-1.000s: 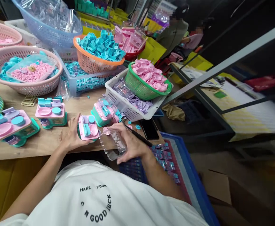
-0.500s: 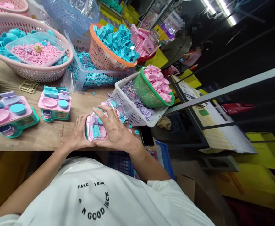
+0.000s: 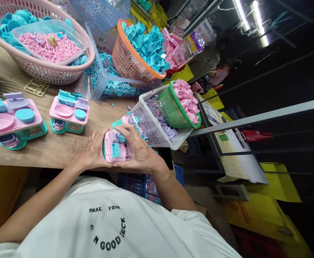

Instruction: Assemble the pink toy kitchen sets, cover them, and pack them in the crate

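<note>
Near the table's front edge, a small pink and teal toy set (image 3: 115,150) under a clear cover is held between both hands. My left hand (image 3: 94,148) grips its left side. My right hand (image 3: 138,147) wraps round its right side, fingers curved over the top. Just behind it, partly hidden by my right hand, lie more toy pieces in clear plastic (image 3: 135,120). To the left stand a pink-topped toy kitchen (image 3: 70,113) and another one (image 3: 14,120), each with a pink basin and a blue disc.
Behind are a large pink basket (image 3: 51,73), an orange basket (image 3: 130,59) of blue parts, and a white basket (image 3: 157,134) holding a green basket (image 3: 173,111). A dark phone (image 3: 168,157) lies right of my right hand. A person (image 3: 218,75) is in the far background.
The view has shifted, so the table items appear further right. Both hands still hold the toy set, and the fingers of my right hand have moved slightly over its top.
</note>
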`<action>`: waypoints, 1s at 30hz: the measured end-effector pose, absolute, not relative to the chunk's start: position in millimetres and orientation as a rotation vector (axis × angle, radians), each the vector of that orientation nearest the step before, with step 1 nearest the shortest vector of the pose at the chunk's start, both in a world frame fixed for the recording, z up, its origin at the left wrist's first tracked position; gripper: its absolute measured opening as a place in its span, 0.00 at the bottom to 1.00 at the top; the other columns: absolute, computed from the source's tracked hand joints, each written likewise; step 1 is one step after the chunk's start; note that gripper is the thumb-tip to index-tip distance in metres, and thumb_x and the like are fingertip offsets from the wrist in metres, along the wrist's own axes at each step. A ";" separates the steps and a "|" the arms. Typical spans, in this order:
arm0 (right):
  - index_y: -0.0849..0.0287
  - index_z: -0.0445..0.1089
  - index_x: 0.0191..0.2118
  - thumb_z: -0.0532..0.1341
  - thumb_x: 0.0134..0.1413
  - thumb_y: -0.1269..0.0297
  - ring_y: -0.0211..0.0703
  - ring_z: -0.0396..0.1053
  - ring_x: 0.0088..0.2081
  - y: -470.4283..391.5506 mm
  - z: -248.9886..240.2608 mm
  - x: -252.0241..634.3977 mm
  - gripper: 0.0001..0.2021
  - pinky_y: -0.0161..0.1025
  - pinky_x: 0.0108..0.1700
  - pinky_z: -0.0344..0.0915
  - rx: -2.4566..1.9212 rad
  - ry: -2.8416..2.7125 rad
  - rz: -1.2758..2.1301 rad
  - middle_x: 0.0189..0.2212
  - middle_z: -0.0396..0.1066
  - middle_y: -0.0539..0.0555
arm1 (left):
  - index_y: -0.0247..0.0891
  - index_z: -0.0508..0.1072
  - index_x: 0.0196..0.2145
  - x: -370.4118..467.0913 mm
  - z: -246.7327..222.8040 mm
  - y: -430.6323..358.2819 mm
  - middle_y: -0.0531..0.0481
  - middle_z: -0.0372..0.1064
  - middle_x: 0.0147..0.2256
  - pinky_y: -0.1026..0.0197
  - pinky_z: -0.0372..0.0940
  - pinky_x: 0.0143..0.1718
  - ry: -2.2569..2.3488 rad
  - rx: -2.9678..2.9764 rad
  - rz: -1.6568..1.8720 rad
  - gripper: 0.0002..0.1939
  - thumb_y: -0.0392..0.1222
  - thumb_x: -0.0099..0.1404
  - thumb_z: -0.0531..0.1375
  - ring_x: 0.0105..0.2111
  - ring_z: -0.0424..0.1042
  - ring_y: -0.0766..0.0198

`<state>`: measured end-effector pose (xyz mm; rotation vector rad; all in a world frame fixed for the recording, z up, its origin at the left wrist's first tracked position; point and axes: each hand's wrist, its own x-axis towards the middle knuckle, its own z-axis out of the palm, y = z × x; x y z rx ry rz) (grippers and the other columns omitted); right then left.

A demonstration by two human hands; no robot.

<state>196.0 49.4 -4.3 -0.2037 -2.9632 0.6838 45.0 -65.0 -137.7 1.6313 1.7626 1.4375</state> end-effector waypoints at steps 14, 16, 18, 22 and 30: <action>0.48 0.39 0.73 0.72 0.49 0.48 0.60 0.58 0.62 51.1 0.6 192.7 0.54 0.60 0.64 0.62 -0.186 -3.055 0.633 0.59 0.52 0.62 | 0.40 0.51 0.65 44.6 -130.1 -69.2 0.38 0.63 0.56 0.43 0.61 0.56 1.742 1.646 1.413 0.56 0.52 0.44 0.73 0.55 0.63 0.41; 0.47 0.39 0.73 0.72 0.49 0.48 0.60 0.58 0.62 51.7 2.6 191.1 0.54 0.60 0.64 0.62 -0.177 -3.067 0.642 0.59 0.51 0.62 | 0.40 0.51 0.66 44.6 -130.5 -69.0 0.38 0.63 0.56 0.43 0.61 0.56 1.739 1.651 1.414 0.56 0.51 0.44 0.73 0.55 0.63 0.41; 0.47 0.40 0.73 0.72 0.49 0.48 0.60 0.58 0.62 52.1 5.3 188.9 0.53 0.60 0.64 0.62 -0.166 -3.080 0.663 0.58 0.51 0.62 | 0.40 0.52 0.66 44.7 -130.7 -68.9 0.38 0.64 0.56 0.43 0.61 0.55 1.744 1.658 1.418 0.55 0.50 0.44 0.72 0.54 0.64 0.41; 0.48 0.39 0.73 0.71 0.50 0.49 0.60 0.58 0.61 50.6 11.3 184.8 0.53 0.59 0.64 0.62 -0.188 -3.124 0.670 0.58 0.51 0.62 | 0.39 0.52 0.65 44.3 -130.9 -69.0 0.37 0.64 0.56 0.43 0.62 0.55 1.726 1.679 1.452 0.55 0.50 0.45 0.72 0.54 0.64 0.41; 0.55 0.43 0.72 0.71 0.47 0.49 0.63 0.59 0.60 43.7 21.3 178.3 0.53 0.60 0.60 0.65 -0.342 -3.242 0.581 0.58 0.52 0.65 | 0.36 0.52 0.65 42.9 -135.1 -68.1 0.35 0.64 0.55 0.42 0.62 0.54 1.731 1.716 1.476 0.56 0.57 0.46 0.72 0.53 0.64 0.41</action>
